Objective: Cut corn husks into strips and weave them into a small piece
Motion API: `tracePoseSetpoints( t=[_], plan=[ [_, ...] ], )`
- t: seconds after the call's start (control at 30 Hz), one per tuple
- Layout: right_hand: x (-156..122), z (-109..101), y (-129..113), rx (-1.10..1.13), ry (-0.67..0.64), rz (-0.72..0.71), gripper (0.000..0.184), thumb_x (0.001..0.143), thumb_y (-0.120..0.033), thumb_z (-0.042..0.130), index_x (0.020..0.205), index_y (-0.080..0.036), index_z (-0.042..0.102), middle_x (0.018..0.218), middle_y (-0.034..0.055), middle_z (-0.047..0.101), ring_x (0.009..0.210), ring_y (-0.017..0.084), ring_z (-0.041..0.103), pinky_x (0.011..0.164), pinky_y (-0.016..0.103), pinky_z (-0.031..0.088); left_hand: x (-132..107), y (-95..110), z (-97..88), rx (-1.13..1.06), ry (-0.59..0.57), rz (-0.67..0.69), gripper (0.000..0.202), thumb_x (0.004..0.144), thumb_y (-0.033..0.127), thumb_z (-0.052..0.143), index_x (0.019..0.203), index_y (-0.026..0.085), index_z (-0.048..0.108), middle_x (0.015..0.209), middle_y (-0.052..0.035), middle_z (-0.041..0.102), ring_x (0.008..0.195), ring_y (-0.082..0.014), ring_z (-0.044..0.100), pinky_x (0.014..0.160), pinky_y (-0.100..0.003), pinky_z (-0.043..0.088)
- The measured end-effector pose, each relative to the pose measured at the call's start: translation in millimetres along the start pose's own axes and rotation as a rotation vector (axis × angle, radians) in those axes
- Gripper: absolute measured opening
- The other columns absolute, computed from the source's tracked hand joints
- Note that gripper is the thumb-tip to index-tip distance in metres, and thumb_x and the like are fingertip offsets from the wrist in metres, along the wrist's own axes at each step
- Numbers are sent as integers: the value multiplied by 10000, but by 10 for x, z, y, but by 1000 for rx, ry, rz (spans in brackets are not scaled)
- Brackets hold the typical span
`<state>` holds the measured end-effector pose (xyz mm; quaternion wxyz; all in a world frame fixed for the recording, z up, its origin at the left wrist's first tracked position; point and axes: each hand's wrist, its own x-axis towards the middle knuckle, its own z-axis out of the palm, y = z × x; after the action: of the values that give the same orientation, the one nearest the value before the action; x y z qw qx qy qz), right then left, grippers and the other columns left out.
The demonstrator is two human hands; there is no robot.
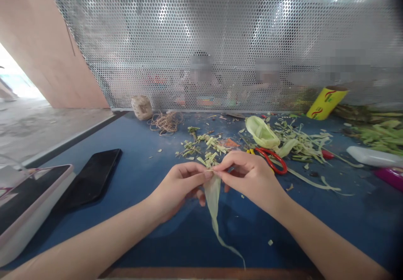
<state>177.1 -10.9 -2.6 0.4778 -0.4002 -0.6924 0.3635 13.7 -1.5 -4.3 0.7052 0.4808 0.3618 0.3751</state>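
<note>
Pale husk strip point(213, 196): held over the near middle of the table, upper end gathered at the fingertips, broad part hanging below, thin tail curling down toward the near edge. Left hand point(184, 181): thumb and forefinger pinching the upper end. Right hand point(247, 173): same pinch from the other side, fingertips meeting the left's. Exact fold under the fingers hidden. Judgement: light, even pressure suits this piece; one pinch should anchor while the other works in small moves, since thin husk may split along its grain; best to keep the tail free of the wrists. Just beyond the hands, chopped green bits point(215, 142); to their right, red-handled scissors point(283, 166), partly hidden by the right hand, and a cupped husk point(261, 132) near shredded strips point(304, 141). Surface: blue table point(170, 242), littered with scraps; tangled twine point(166, 122) at the far left, black phone point(97, 177) nearer. Room: perforated metal screen point(151, 40) along the far edge, blurred figures behind; pinkish wall point(75, 57) and grey floor point(19, 120) at left.
</note>
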Motion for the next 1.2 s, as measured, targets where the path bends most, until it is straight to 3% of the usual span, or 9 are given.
tracePoseSetpoints(
  t=[0.13,0.3,0.67,0.77,0.9,1.1,1.2],
  plan=[
    [-12,-12,-9,-26,-27,-49,110,714,-111,550,717,-188,629,718,8,597,641,110,589,523,197,504,-13,10,3,-115,-40,-82,133,681,184,661,604,116,577,496,11,581,380,-53,501,400,-157,461],
    [-23,-18,-24,5,-48,-76,181,703,-79,521,722,-202,652,736,16,605,660,123,603,515,211,519,-8,29,-10,-148,-58,-134,71,692,160,618,650,116,582,568,-37,640,403,-71,532,410,-162,456],
    [-26,-38,-96,258,-64,140,78,699,-123,546,681,-177,600,669,-10,595,601,109,609,540,222,557,-8,42,3,-147,-119,-103,132,727,170,598,638,80,636,509,-29,605,375,-50,489,394,-142,451],
    [-17,-49,-102,220,-84,167,40,703,-146,563,685,-174,585,659,-12,583,583,99,593,531,204,540,-1,51,1,-133,-128,-115,130,707,174,632,615,82,635,478,-5,574,372,-47,487,399,-144,461],
    [-8,-52,-88,116,-77,142,45,711,-138,561,686,-175,567,679,-13,575,572,86,575,529,188,524,2,59,-9,-121,-165,-116,155,720,209,627,639,78,643,533,-36,614,406,-59,521,410,-145,467],
    [1,-66,-81,114,-103,141,32,706,-146,563,713,-178,565,682,-10,582,623,97,588,556,191,525,-11,40,-12,-97,-74,-128,101,658,180,689,644,95,636,542,-14,623,379,-48,504,397,-153,455],
    [11,-71,-74,102,-102,145,151,699,-142,560,834,-192,607,706,-10,600,640,102,592,568,203,523,-14,36,-4,-96,-44,-125,109,650,179,693,629,103,617,528,-1,611,369,-48,497,385,-160,450]
  ],
)
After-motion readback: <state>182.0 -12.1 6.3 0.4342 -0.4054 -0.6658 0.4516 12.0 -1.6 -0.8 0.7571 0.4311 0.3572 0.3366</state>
